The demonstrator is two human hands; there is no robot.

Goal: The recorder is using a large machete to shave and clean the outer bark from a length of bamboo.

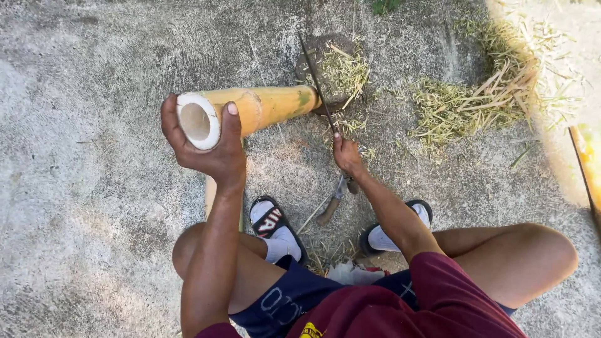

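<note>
1. Head view: rough grey concrete ground (94,188) outdoors, sunlit, with shavings (463,106) strewn at upper right.
2. Left hand (210,147) curled around the open end of a yellow bamboo tube (263,107), whose far end rests on a dark block (325,62).
3. Right hand (346,156) fisted on a long blade (316,78), laid against the tube.
4. A second knife (333,203) lies between the sandalled feet.

Concrete ground (94,188) strewn with bamboo shavings (463,106)

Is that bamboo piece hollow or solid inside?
Hollow: the bamboo shows an open hole within its pale cut rim, gripped by the left hand.
</note>
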